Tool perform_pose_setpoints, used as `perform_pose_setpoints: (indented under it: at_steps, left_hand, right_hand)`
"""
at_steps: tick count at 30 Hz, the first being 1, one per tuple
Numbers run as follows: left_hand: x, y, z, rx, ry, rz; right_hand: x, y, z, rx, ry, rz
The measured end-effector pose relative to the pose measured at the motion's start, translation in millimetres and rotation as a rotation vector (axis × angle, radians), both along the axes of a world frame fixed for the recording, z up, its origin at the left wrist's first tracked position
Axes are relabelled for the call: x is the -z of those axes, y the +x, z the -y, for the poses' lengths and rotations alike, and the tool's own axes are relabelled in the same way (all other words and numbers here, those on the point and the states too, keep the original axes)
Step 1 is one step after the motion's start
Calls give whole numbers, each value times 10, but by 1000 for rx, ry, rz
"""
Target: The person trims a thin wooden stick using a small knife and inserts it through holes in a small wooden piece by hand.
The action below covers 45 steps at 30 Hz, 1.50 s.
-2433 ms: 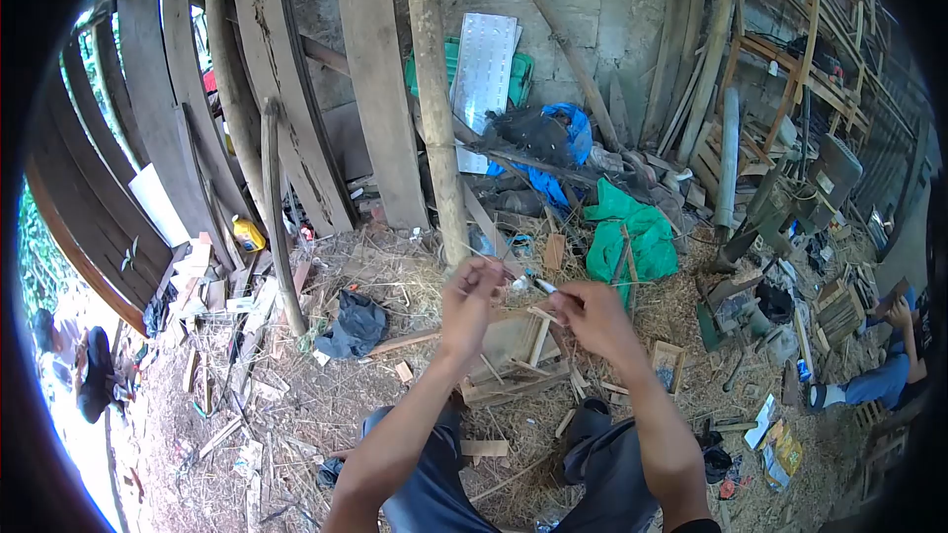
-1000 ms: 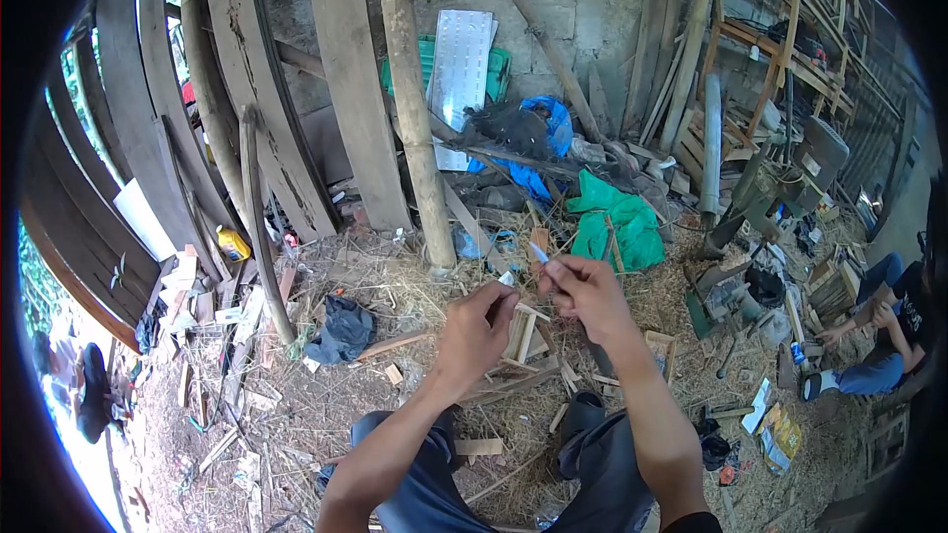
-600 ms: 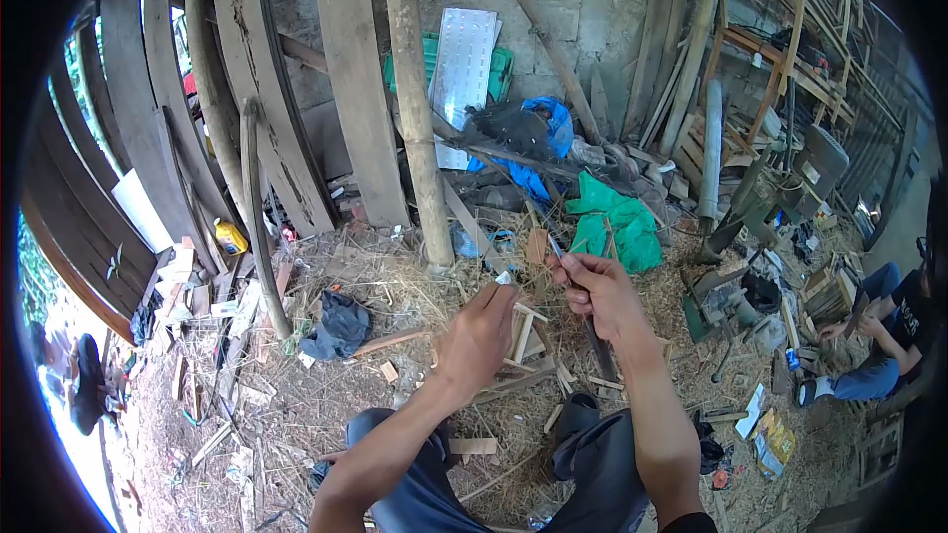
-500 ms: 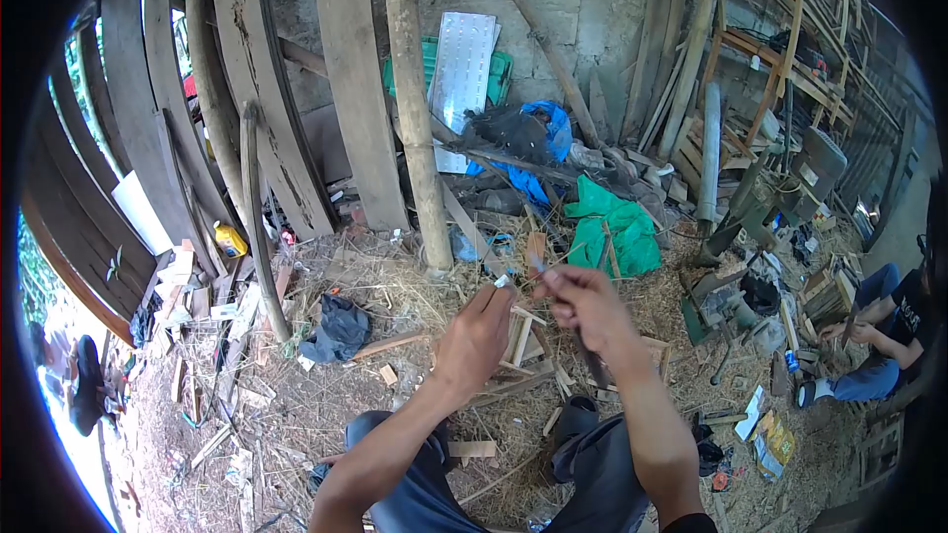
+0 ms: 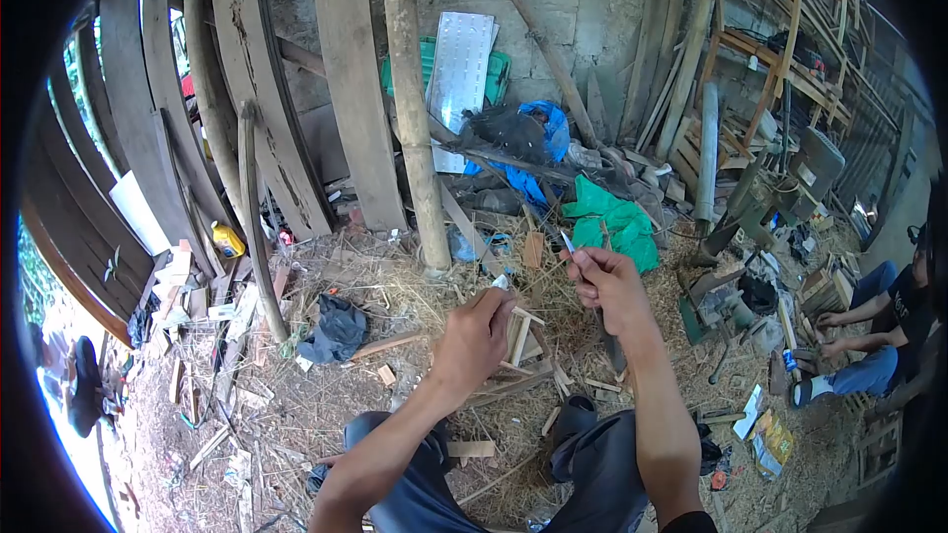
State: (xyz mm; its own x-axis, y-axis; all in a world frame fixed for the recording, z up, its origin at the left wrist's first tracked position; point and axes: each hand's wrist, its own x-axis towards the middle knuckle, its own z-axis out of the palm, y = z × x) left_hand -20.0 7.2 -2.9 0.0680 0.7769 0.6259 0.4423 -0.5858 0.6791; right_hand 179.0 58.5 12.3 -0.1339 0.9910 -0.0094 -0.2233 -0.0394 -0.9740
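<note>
My left hand (image 5: 474, 334) is closed, with its fingertips pinching a small whitish piece (image 5: 501, 282) whose kind I cannot make out. Most of that piece is hidden by the fingers. My right hand (image 5: 614, 294) is wrapped round a knife (image 5: 567, 242). Its narrow, pointed blade sticks out above the thumb, tilted up and to the left. A long dark part (image 5: 613, 350), which looks like the handle, shows below the fist. The two hands are apart, both above the littered ground, and the blade touches nothing.
Wood offcuts (image 5: 523, 338) and shavings lie between my feet. A green plastic sheet (image 5: 612, 227), a black bag (image 5: 336, 328) and a bamboo post (image 5: 413, 118) stand or lie ahead. At right, a person (image 5: 884, 326) sits near a machine (image 5: 790, 188).
My right hand has moved right and slightly down with the knife, away from my left hand, and the blade now shows clearly. My left hand has barely moved.
</note>
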Motion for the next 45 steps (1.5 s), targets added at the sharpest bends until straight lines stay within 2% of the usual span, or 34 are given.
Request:
perform_pose_setpoints:
  at_steps: [3, 8, 12, 14, 15, 17, 18, 21, 22, 24, 28, 31, 33, 38, 41, 43, 45]
  left_hand:
    - [18, 5, -10, -26, 5, -50]
    - [12, -22, -46, 17, -119, 44]
    - [-13, -66, -30, 40, -154, 6]
    - [0, -90, -27, 35, -134, -37]
    - [-2, -113, -18, 37, -133, -38]
    - [-20, -173, -8, 16, -178, 11]
    - [3, -188, -30, 13, -169, 12]
    - [95, -179, -102, -13, -221, -10]
    - [89, -146, -118, -3, -217, 16]
    - [78, -77, -132, 17, -210, 35]
    - [28, -21, -100, 21, -169, 17]
    - [-15, -20, -82, 34, -203, 12]
    - [-27, -21, -56, 42, -217, 18]
    - [52, -7, -43, 36, -126, -33]
    - [-32, -31, -8, -1, -111, -20]
    - [5, -122, -44, -12, -123, -13]
    - [54, -158, -114, -29, -124, -4]
  right_hand:
    - [13, -109, 79, -46, -5, -66]
    - [-36, -125, 99, -121, -79, -107]
    - [-2, -64, 24, -111, -91, -43]
    - [5, 5, -21, 61, -77, 14]
    - [39, 165, -82, 63, -77, 14]
    - [98, 524, -220, 284, 97, -94]
    - [52, 480, -186, 280, 106, -94]
    - [-158, 123, 124, 62, 5, -15]
    - [-130, -21, 160, 72, 2, -18]
    - [-66, -201, 194, -114, 30, 4]
    - [17, -177, 73, -137, 56, -42]
    - [36, -149, 37, -104, -33, -45]
    - [81, -112, 7, -32, 6, 22]
    - [53, 72, -81, -39, 25, -4]
    - [93, 244, -140, 57, 6, 17]
    - [71, 501, -233, 323, 160, -21]
    - [-36, 391, -84, 231, 130, 21]
